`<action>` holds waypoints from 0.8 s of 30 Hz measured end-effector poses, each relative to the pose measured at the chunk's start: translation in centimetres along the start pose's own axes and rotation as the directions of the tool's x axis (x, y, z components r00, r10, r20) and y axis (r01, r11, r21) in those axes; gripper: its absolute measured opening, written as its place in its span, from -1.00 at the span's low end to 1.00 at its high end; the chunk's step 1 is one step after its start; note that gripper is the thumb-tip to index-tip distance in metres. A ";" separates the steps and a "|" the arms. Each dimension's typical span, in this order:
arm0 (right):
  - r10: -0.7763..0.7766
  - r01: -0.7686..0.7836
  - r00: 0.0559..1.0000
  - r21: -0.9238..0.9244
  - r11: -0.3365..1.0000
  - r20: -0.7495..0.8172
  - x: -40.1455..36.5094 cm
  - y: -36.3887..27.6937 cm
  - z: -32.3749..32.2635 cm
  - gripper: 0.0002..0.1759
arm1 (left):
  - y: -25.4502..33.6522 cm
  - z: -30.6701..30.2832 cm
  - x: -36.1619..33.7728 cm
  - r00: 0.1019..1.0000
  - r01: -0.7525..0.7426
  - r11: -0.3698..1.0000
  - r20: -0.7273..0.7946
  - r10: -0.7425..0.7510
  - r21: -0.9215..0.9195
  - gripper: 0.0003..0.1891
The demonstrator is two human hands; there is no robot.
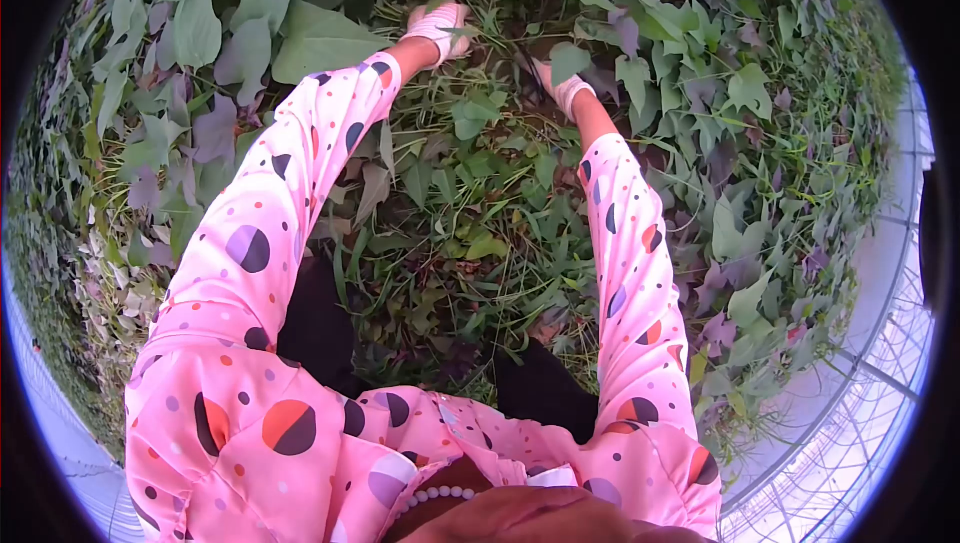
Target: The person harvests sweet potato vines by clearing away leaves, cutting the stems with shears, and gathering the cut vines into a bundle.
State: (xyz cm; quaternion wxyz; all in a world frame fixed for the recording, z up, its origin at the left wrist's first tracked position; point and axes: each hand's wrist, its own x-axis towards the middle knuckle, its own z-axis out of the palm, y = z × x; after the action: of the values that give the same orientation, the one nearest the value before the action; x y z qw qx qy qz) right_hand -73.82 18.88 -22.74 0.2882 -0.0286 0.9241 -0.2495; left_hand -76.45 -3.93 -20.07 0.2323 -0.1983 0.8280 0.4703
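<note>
Both my arms, in pink sleeves with coloured dots, reach down into a bed of green and purple leafy vines. My left hand (438, 28), in a pale striped glove, is down among grass and vine stems, with its fingers curled into the plants. Close to the right of it, my right hand (563, 89), gloved the same way, is partly hidden by a green leaf and seems closed around stems or grass. What exactly each hand grips is hidden by foliage.
Dense vine leaves (200, 53) cover the ground on all sides, with grass (470, 233) and dry leaves between my arms. A greenhouse frame and covering (880, 343) curve along the right edge. My dark trousers (540, 383) show below.
</note>
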 end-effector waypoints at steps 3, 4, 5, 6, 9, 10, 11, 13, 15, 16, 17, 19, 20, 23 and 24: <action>0.124 -0.166 0.955 0.141 0.976 0.268 0.4 -0.6 -0.1 -0.17 | 0.3 -3.3 1.8 0.934 -0.343 0.699 0.149 0.325 0.628 -0.50; 0.070 -0.119 0.984 0.307 0.944 0.166 -0.5 -0.8 0.1 -0.17 | -0.3 -3.2 3.0 0.918 -0.377 0.671 0.161 0.363 0.638 -0.54; 0.033 -0.054 0.998 0.458 0.887 0.054 -1.0 -1.1 0.2 -0.17 | 0.0 -3.3 2.4 0.918 -0.378 0.671 0.163 0.362 0.638 -0.54; 0.034 -0.055 0.998 0.459 0.887 0.054 -1.0 -1.3 -0.1 -0.17 | 0.4 -3.4 1.6 0.922 -0.383 0.726 0.186 0.340 0.571 -0.57; 0.169 -0.295 0.949 0.570 0.767 0.265 -0.8 -2.4 -0.8 -0.34 | 0.8 -3.5 0.1 0.915 -0.403 0.788 0.175 0.364 0.466 -0.63; 0.184 -0.315 0.947 0.645 0.697 0.264 -1.0 -2.7 -0.7 -0.42 | 0.9 -3.3 -0.2 0.918 -0.396 0.789 0.184 0.351 0.471 -0.62; 0.184 -0.316 0.946 0.644 0.697 0.265 -0.8 -2.3 -0.5 -0.42 | 0.7 -3.1 -0.2 0.921 -0.388 0.789 0.193 0.337 0.476 -0.60; 0.110 -0.249 0.965 0.687 0.683 0.239 -0.5 -1.4 -0.1 -0.46 | 0.2 -2.9 -0.3 0.911 -0.410 0.752 0.194 0.363 0.517 -0.57; 0.071 -0.213 0.972 0.709 0.672 0.226 -0.8 -1.6 -0.5 -0.47 | -0.9 -3.0 0.5 0.899 -0.427 0.746 0.156 0.409 0.510 -0.54; 0.052 -0.221 0.964 0.683 0.696 0.260 -0.7 -1.6 -1.0 -0.49 | -1.5 -3.0 0.8 0.883 -0.455 0.743 0.140 0.448 0.491 -0.54; 0.042 -0.242 0.956 0.699 0.673 0.291 -0.8 -1.6 -1.2 -0.52 | -0.8 -3.3 0.3 0.884 -0.453 0.745 0.135 0.448 0.490 -0.54; 0.034 -0.267 0.946 0.711 0.651 0.323 -1.2 -1.5 -1.6 -0.56 | 1.8 -3.7 -2.3 0.925 -0.380 0.756 0.215 0.314 0.532 -0.50; 0.089 -0.361 0.918 0.718 0.596 0.387 -1.8 -1.7 -1.8 -0.56 | 2.3 -3.7 -2.7 0.932 -0.362 0.784 0.229 0.283 0.504 -0.47; 0.116 -0.461 0.872 0.715 0.526 0.476 -2.4 -2.2 -2.3 -0.56 | 0.6 -3.4 -0.7 0.925 -0.376 0.750 0.180 0.333 0.544 -0.45; 0.099 -0.472 0.860 0.707 0.526 0.501 -2.4 -2.1 -2.2 -0.56 | 0.2 -3.2 -0.3 0.926 -0.375 0.750 0.182 0.331 0.545 -0.45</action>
State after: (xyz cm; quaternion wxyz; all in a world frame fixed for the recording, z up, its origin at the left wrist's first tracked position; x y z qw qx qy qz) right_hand -73.24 18.51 -18.91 0.4888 0.2117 0.6167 -0.5796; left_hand -76.92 -6.60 -18.35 0.2180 0.0577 0.9434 0.2433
